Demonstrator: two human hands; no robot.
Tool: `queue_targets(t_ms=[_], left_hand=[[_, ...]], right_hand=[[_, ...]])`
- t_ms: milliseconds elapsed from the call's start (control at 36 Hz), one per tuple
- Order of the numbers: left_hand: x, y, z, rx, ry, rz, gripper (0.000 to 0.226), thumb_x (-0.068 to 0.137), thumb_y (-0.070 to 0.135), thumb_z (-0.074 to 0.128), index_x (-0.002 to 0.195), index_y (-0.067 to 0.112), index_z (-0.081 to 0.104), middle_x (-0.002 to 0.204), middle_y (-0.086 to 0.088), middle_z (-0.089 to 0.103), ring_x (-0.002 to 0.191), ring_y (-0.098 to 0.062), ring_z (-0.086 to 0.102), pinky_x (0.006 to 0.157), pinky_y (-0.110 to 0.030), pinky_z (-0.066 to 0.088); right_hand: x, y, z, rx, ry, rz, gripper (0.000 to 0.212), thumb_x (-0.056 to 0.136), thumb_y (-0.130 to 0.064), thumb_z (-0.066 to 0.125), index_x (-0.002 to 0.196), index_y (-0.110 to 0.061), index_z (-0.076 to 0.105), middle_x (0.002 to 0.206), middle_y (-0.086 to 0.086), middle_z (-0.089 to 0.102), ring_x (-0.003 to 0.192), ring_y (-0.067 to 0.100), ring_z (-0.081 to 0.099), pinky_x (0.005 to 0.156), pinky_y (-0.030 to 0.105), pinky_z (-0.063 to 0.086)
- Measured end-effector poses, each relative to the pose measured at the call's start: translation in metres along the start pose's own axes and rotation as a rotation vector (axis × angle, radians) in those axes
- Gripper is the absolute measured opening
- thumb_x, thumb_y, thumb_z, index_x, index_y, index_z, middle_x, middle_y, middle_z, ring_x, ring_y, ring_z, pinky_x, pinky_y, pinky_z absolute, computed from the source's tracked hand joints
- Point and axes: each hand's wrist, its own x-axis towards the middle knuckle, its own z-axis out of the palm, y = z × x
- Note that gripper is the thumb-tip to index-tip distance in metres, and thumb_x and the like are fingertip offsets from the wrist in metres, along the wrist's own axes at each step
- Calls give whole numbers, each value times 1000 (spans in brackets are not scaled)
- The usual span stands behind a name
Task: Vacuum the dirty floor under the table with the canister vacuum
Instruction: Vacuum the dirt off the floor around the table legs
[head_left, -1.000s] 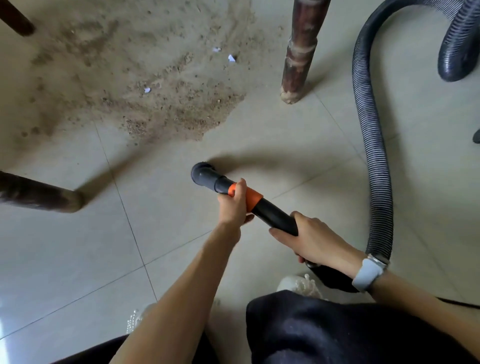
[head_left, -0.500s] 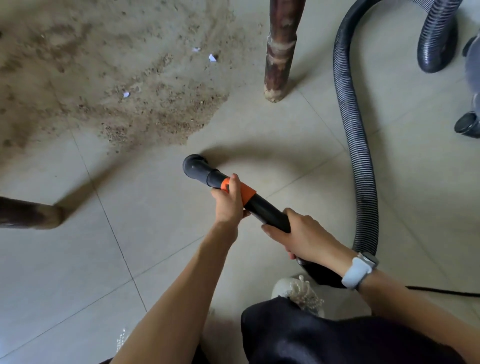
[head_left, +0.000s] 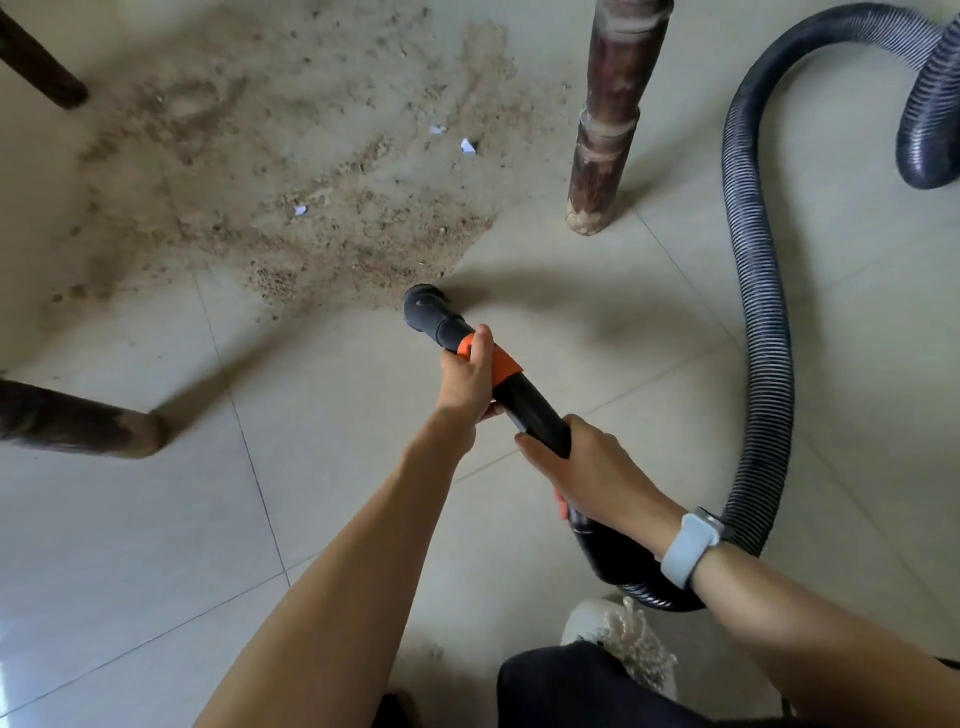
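Both hands, left hand (head_left: 467, 376) and right hand (head_left: 597, 475), still grip the wand (head_left: 530, 408), its nozzle (head_left: 426, 306) now touching the dirt (head_left: 322, 218).

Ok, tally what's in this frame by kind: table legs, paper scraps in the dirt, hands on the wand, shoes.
Table legs: 3
Paper scraps: 3
Hands on the wand: 2, left hand, right hand
Shoes: 1
Total: 9
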Motion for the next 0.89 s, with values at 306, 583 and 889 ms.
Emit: queue_targets(t_ms=[306,583,889], left_hand=[[27,10,-41,-28,59,19,43,96,50,42,121,15,40,125,-15,54,108,-28,60,71,-36,55],[32,10,-67,24,44,-39,38,98,48,39,117,15,39,104,-8,54,74,-16,58,56,-29,50],[40,21,-123,0,89,-82,47,97,49,37,126,12,41,104,-9,57,71,-17,59,48,-27,48]], right_hand=[[23,-30,26,-88,35,-70,39,90,-55,49,91,-16,47,64,4,62,57,22,65,53,29,49],[30,-39,42,-143,6,-46,44,87,-61,49,92,-17,46,71,6,66,62,25,68,67,41,57],[40,-86,66,-157,-110,-108,42,89,-56,51,95,-15,46,69,7,67,54,22,68,63,38,58]])
